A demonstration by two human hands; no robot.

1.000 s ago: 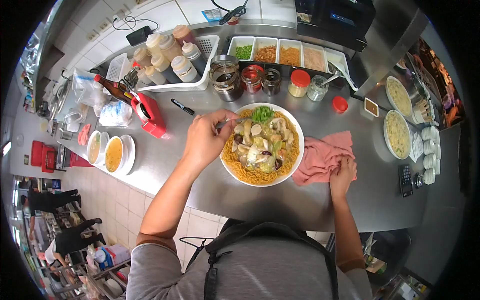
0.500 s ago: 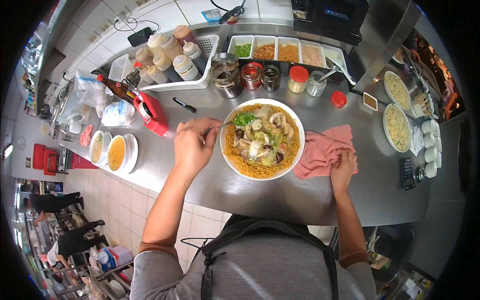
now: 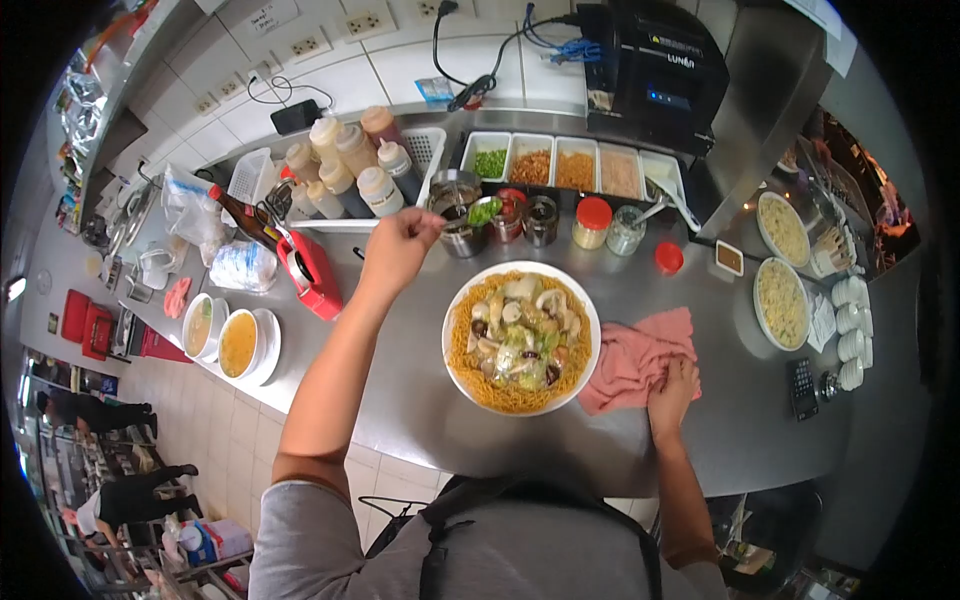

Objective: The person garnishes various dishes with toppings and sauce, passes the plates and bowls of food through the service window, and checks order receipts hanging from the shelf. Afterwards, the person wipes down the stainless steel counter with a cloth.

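Note:
My left hand [image 3: 398, 248] is closed on the handle of a spoon [image 3: 455, 220], held above the jars behind the plate. Chopped green onions [image 3: 485, 211] fill the spoon's bowl. In front of me sits a round white plate [image 3: 447, 365] of crisp yellow noodles [image 3: 478, 388]. Mushrooms, leafy greens and pale pieces in a glossy sauce [image 3: 522, 335] cover their middle. To the right of the plate lies a crumpled pink cloth [image 3: 625, 368]. My right hand [image 3: 672, 395] rests on its right edge, fingers bent against the fabric.
White trays of toppings [image 3: 575, 168] line the back, with jars [image 3: 592, 224] before them. Squeeze bottles [image 3: 378, 190] fill a basket at left. A red tape dispenser [image 3: 318, 280] and soup bowls [image 3: 240, 343] stand left; oval dishes [image 3: 780, 300] stand right. Two people are at far left.
My left hand has carried the spoon of green onions up and away from the plate, toward the jars. My right hand stays on the cloth. The view has tilted upward.

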